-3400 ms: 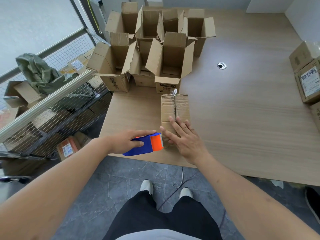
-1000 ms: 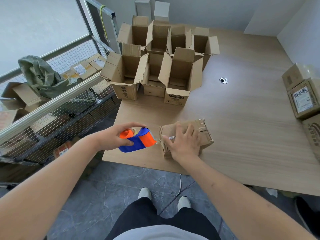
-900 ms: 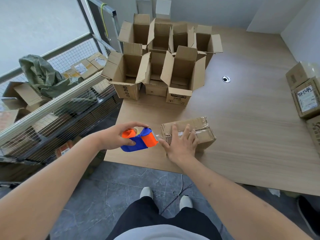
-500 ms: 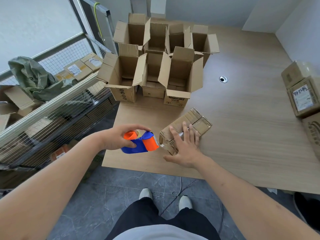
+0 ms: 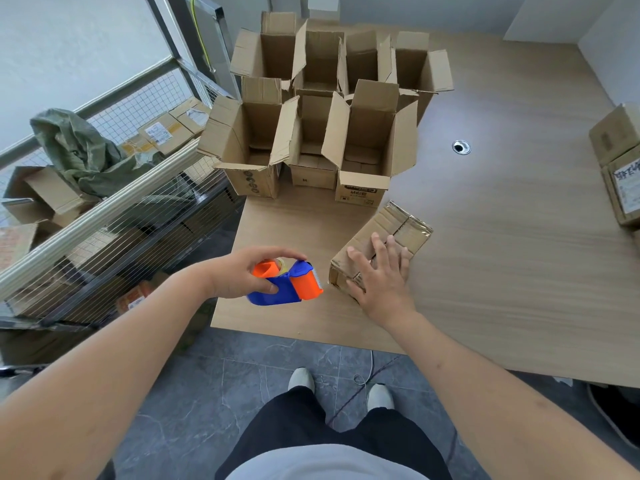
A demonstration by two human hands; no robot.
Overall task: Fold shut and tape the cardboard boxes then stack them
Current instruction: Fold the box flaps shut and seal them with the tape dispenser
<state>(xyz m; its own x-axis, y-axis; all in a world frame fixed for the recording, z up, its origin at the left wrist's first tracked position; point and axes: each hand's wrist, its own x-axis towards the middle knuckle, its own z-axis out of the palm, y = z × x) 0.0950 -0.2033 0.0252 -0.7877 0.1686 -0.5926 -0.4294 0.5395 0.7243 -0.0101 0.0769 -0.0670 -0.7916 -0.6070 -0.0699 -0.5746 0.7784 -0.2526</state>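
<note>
Wood-grain table [image 5: 502, 258], grey tiled floor below its near edge, wire cage rack [image 5: 114, 216] to my left.

Item: closed box [image 5: 391, 233], lying on its side near the table's near-left corner. Long axis runs diagonally, from close in front of me up and away to the right. Glossy tape shows on its far end and along the top seam.

Item: my right hand [image 5: 379, 275], fingers straight and spread, flat on the box's near end. This is the nearer hand to the box; it is touching it.

Item: my left hand [image 5: 242, 275], curled round the blue-and-orange tape dispenser [image 5: 287, 284]. The dispenser's cutter end points right, just beside the box's near end face and apart from it; I judge that face is where the tape goes next.

Item: open boxes [image 5: 325, 109], a cluster at the table's far-left, flaps up, the front ones visibly empty; deeper ones partly hidden.

Item: sealed boxes [image 5: 620, 168], at the right edge, well apart, contents not visible.
</note>
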